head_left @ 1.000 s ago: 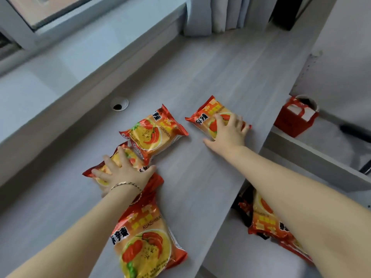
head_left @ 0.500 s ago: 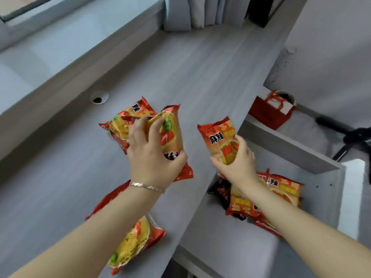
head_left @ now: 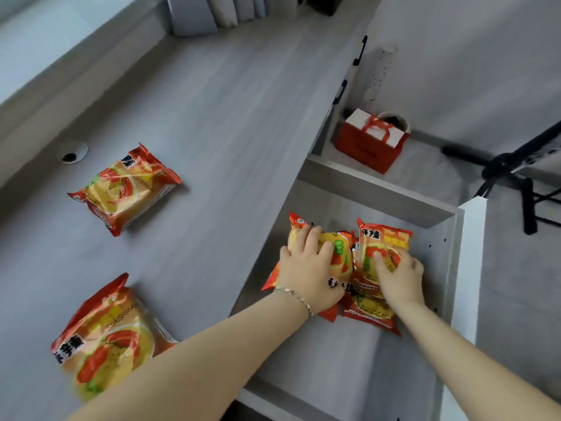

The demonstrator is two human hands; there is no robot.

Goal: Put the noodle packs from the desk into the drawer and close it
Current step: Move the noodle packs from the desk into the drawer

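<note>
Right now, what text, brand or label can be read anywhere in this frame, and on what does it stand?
"KUAISHIMIAN" in part, along the far noodle pack on the desk.
"KUAISHIMIA", blurred, on the near noodle pack.
Bold black characters on those packs and on the right-hand pack in the drawer: too blurred to read.
Red gift bag: no text visible.

red gift bag (head_left: 368, 144) (white-topped) near black stand (head_left: 513, 168).
</note>
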